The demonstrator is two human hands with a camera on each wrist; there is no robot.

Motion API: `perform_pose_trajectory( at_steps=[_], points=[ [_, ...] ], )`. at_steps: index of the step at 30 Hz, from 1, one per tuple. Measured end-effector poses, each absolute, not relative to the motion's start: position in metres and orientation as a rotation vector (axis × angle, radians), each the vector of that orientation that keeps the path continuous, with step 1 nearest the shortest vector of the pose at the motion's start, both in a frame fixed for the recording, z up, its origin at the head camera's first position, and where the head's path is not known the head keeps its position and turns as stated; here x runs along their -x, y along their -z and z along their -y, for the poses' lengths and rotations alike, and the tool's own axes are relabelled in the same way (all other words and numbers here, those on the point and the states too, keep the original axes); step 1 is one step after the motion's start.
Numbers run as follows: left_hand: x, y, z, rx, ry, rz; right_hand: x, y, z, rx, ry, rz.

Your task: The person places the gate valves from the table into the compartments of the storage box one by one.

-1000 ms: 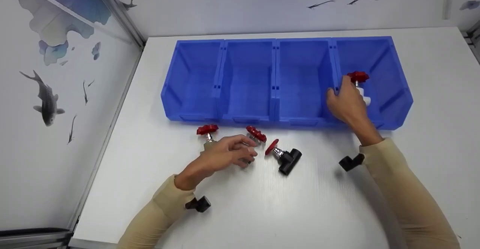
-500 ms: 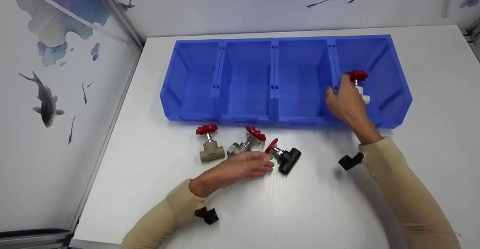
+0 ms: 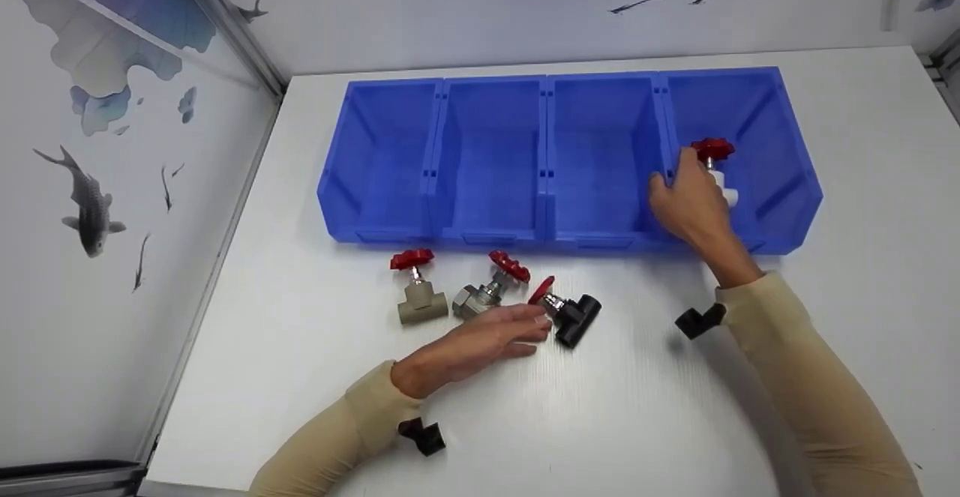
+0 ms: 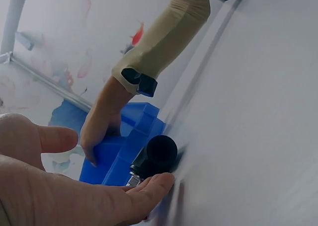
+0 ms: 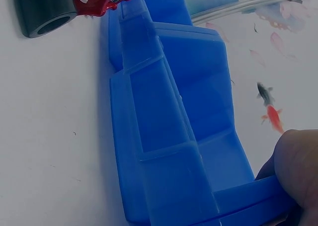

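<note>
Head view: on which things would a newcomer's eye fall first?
Probably on the four blue bins in a row across the white table, the largest block of strong colour. Next come the red handwheels: three on the tan valve, metal valve and black valve in front of the bins, and one on the white valve inside the rightmost bin, near the right hand.

From the head we look forward and down across the worktop [image 3: 600, 422] and blue bins [image 3: 547, 216]. Our left-wrist view looks close past the left hand [image 4: 74, 198] toward the bins; our right-wrist view, close too, runs along their fronts. All three share the black valve [image 3: 576, 322].
</note>
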State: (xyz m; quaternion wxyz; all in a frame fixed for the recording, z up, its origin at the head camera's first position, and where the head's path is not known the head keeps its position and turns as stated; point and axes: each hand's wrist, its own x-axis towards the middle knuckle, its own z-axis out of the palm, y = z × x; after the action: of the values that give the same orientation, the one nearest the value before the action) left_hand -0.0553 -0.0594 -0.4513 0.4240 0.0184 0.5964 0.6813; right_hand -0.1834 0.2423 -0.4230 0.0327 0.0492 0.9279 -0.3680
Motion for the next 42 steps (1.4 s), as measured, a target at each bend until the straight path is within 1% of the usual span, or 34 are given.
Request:
perform_pose_trajectory(
  at_steps=[15, 29, 42],
  points=[
    [0.061, 0.457, 0.057, -0.021, -1.727, -1.525, 0.183, 0.423, -0.242, -0.146, 1.145, -2.848],
    [0.067, 0.461, 0.04, 0.071, -1.84, -1.52, 0.183, 0.424, -0.243, -0.146, 1.139, -2.875],
    [0.078, 0.463, 0.029, 0.085, -1.754, -1.6, 0.183, 0.424, -0.243, -0.161, 1.148, -2.862]
  ],
)
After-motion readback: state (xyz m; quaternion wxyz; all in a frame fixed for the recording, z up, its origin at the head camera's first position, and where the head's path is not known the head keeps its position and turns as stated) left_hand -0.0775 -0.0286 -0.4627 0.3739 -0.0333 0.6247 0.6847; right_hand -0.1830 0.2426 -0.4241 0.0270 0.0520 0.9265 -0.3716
